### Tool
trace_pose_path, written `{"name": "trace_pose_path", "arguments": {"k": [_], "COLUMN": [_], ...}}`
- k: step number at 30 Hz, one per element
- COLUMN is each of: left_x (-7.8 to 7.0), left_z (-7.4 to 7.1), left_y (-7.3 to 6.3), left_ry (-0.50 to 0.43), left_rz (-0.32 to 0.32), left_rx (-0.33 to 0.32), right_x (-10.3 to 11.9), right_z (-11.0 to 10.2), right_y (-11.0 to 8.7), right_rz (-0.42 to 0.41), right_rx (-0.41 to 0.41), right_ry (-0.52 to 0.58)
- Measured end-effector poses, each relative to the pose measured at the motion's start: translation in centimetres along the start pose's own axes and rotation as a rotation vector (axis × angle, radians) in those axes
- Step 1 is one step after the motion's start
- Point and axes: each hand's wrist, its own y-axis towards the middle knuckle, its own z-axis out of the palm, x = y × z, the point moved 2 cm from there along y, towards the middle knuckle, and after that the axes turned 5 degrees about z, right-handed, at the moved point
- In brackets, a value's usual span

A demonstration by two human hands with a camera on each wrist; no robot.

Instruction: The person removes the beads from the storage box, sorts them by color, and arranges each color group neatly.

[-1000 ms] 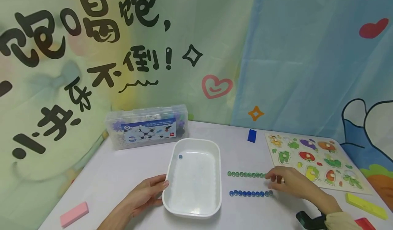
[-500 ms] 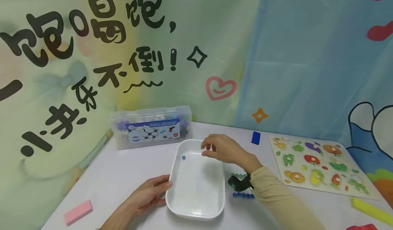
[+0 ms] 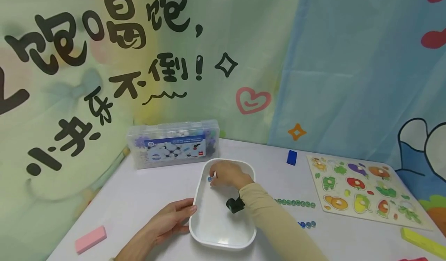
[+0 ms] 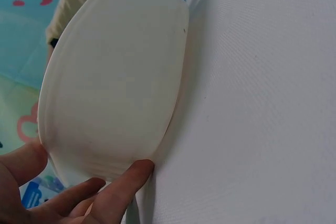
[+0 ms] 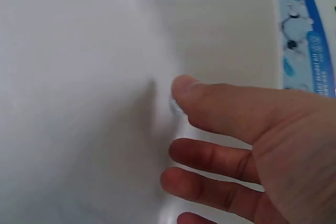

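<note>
My left hand holds the left rim of a white rectangular tray. In the left wrist view the tray shows its outer side, with the thumb at the rim and the fingers against the wall. My right hand reaches into the far left part of the tray. Its thumb and fingertips close about a small blue bead. In the right wrist view this bead shows clear beside the thumb tip; the index fingertip is hidden.
Right of the tray lie a row of green beads and a row of blue beads, both partly covered by the right sleeve. A clear plastic case stands behind. A vegetable puzzle board, blue block, pink block and yellow block lie around.
My right hand has left the end of the green row, swung left over the tray and come down at the blue bead inside. The left hand keeps its hold on the rim.
</note>
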Motion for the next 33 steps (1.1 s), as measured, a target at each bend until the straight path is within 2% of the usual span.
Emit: {"name": "trace_pose_path", "arguments": {"k": [4, 10, 14, 18, 22, 28, 33], "left_x": [0.1, 0.3, 0.4, 0.3, 0.2, 0.2, 0.1], "left_z": [0.1, 0.2, 0.2, -0.1, -0.1, 0.1, 0.1], "left_y": [0.0, 0.2, 0.3, 0.1, -0.1, 0.0, 0.0], "left_ry": [-0.003, -0.007, -0.003, 0.012, 0.027, 0.036, 0.033], "left_rz": [0.011, 0.028, 0.027, 0.029, 0.022, 0.014, 0.006], "left_rx": [0.013, 0.013, 0.008, 0.004, -0.004, 0.005, 0.005], "right_x": [0.3, 0.1, -0.7, -2.2, -4.8, -9.9, -14.9], "right_z": [0.5, 0.7, -0.4, -2.2, -4.0, -5.6, -4.9], "right_y": [0.2, 0.2, -1.2, -4.0, -7.9, -13.5, -17.2], "right_rz": [-0.008, -0.013, -0.110, -0.227, -0.243, -0.186, -0.099], "right_rx": [-0.062, -0.086, -0.092, -0.099, -0.131, -0.175, -0.174], "right_ry": [0.009, -0.012, 0.016, 0.098, 0.168, 0.183, 0.159]}}
